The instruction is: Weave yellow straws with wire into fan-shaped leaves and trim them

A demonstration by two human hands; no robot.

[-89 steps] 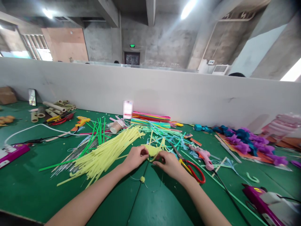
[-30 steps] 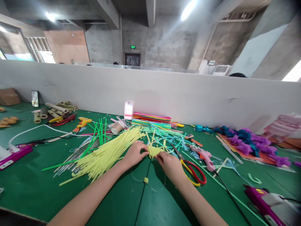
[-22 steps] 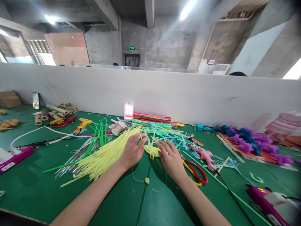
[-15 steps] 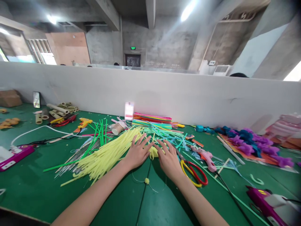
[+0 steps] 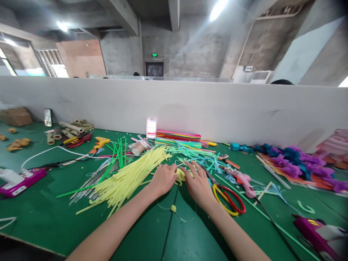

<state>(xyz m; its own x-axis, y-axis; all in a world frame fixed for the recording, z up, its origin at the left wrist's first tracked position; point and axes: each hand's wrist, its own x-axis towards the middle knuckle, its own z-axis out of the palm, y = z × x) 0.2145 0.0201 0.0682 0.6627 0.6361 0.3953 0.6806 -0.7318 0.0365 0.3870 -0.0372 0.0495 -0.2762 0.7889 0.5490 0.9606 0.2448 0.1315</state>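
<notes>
Between my hands, low over the table, is a small coiled piece of yellow pipe cleaner [image 5: 179, 176]. My left hand [image 5: 164, 180] is curled, with its thumb and fingertips closed at the left side of the coil. Over its right side lies my right hand [image 5: 198, 183], fingers bent but spread apart, the fingertips at the coil. My fingers partly cover the piece. Just left of my left hand lies a big bundle of yellow pipe cleaners [image 5: 133, 174]. A small yellow ball [image 5: 173, 208] with thin clear line sits on the table in front of my wrists.
Scissors [image 5: 231, 199] with red and yellow handles lie beside my right hand. Further right are a pink glue gun [image 5: 244, 181] and a purple power strip [image 5: 315, 232]. Green pipe cleaners [image 5: 121, 156] and a yellow glue gun [image 5: 101, 142] lie left. A phone [image 5: 151, 127] leans against the partition.
My left hand's fingers have curled in from a spread pose toward the yellow coil. My right fingers stay spread near it. The view has shifted slightly.
</notes>
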